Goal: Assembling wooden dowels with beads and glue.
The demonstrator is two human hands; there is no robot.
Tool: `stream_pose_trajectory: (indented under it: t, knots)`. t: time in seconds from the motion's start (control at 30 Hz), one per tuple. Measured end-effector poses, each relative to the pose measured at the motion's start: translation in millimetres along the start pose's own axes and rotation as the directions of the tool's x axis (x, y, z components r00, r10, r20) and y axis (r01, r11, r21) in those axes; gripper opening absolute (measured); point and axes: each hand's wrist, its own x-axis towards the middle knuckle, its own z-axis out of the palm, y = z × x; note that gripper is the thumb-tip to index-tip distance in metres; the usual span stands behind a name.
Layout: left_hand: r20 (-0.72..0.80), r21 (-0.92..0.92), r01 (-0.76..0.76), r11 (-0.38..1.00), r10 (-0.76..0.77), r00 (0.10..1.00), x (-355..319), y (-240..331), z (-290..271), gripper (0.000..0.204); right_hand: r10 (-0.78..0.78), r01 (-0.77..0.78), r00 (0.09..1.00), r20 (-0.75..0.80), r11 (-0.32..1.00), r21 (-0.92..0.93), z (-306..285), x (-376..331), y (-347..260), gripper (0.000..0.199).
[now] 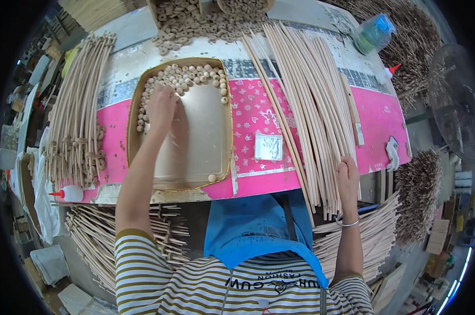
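Note:
My left hand [163,106] reaches into a gold-rimmed tray [195,142], its fingers drawn together among round wooden beads [188,80]. Whatever is between those fingertips is hidden. Most of the beads lie along the tray's far and left sides, while a single bead [212,178] rests in the near right corner. On the right, my right hand [347,177] is closed at the near end of a wooden stick, at the right edge of a bundle of long pale sticks [305,105]. The bundle lies lengthwise on the table and its near ends overhang the front edge.
Sticks with rings on them [80,100] lie at the left, beside a white glue bottle [72,193]. Wooden rings [195,26] are heaped at the back. A small clear square box [268,146] sits right of the tray. A fan [455,100] stands beyond the right edge.

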Motion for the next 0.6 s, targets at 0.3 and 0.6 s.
stream_pose_trajectory:
  t: [0.3,0.6]
  knots:
    - [0.329,-0.778,0.216,0.59,0.089,0.94,-101,147,-55,0.019,-0.36,0.302,0.918,0.168,0.907,0.293,41,38,-138,0.015]
    - [0.507,-0.826,0.485,0.287,0.003,0.862,-204,196,-5,0.016,-0.534,0.473,0.823,0.194,0.833,0.286,120,59,-143,0.021]
